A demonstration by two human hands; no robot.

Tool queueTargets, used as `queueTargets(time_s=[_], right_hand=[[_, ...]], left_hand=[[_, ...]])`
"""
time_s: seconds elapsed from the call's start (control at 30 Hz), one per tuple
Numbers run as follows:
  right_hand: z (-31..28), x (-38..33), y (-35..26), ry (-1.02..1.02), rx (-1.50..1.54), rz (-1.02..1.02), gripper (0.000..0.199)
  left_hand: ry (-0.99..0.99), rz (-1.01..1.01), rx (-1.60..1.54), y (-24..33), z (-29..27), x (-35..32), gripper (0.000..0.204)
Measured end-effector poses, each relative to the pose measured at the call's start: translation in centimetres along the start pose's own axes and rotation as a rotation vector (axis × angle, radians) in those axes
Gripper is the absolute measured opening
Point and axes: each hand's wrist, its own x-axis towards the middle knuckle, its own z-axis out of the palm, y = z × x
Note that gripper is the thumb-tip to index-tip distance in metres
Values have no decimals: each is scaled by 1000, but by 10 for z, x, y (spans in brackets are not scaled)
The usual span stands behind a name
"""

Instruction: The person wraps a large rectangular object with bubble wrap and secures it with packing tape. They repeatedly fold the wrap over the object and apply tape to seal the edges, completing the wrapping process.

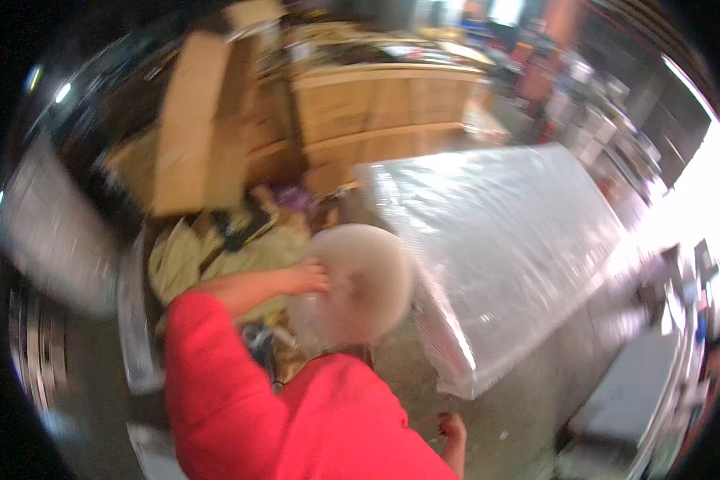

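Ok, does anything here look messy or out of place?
Yes. Behind the left hand, which rests on a wrapped round bundle, flattened cardboard sheets lean askew and crumpled packing paper is strewn on the floor.

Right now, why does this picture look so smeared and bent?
Head view: motion blur smears everything, including the left hand on the round bundle; fisheye bends the edges into a dark rim; window glare whitens the right side, glinting off the plastic wrap.
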Motion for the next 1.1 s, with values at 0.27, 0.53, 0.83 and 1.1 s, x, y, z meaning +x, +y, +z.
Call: queueTargets(time_s=[0.27,0.53,0.83,1.1], right_hand=[[-6,-181,95,1005,631,-45,32],[-26,-234,214,1411,617,-65,34],[-17,-215,222,1353,228,17,32],[21,-169,181,837,-9,69,40]], left_hand=[[-219,-606,-283,-55,-104,-16,73],[290,-839,-616,-198,-161,-14,89],[762,-1275,-295,-314,-293,-247,72],[830,-1592,-100,-109,-485,-649,49]])
